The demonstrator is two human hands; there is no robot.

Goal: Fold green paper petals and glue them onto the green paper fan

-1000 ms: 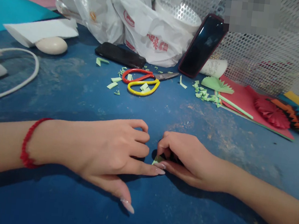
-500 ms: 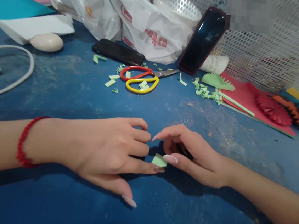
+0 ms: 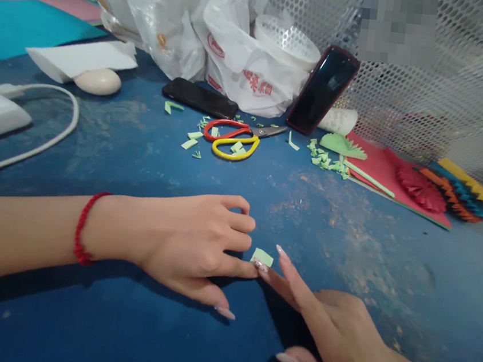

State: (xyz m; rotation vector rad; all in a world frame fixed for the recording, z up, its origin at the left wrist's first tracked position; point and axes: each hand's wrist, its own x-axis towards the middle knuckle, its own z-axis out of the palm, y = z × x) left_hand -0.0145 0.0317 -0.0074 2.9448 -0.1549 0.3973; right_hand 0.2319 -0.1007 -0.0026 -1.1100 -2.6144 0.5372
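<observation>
A small piece of light green paper (image 3: pixel 263 256) lies on the blue tabletop between my hands. My left hand (image 3: pixel 201 234), palm down with a red beaded bracelet, has its index fingertip at the paper's lower left edge. Its thumb is spread and its other fingers are bent, with nothing gripped. My right hand (image 3: pixel 338 329) is open, its thumb well apart from the fingers. One of its fingertips touches the paper's lower edge beside my left index finger, while another finger is raised to the right of it.
Scissors (image 3: pixel 232 141) with red and yellow handles lie beyond my hands among green paper scraps (image 3: pixel 190 144). Behind are a flat black phone (image 3: pixel 200 98), a propped phone (image 3: pixel 324 92) and white plastic bags (image 3: pixel 253 73). Folded coloured papers (image 3: pixel 422 188) lie right, a white cable (image 3: pixel 76 114) left.
My right hand has moved down toward me and opened, its thumb leaving the paper and a finger now touching it. My left hand stays by the paper. The whole view has shifted slightly.
</observation>
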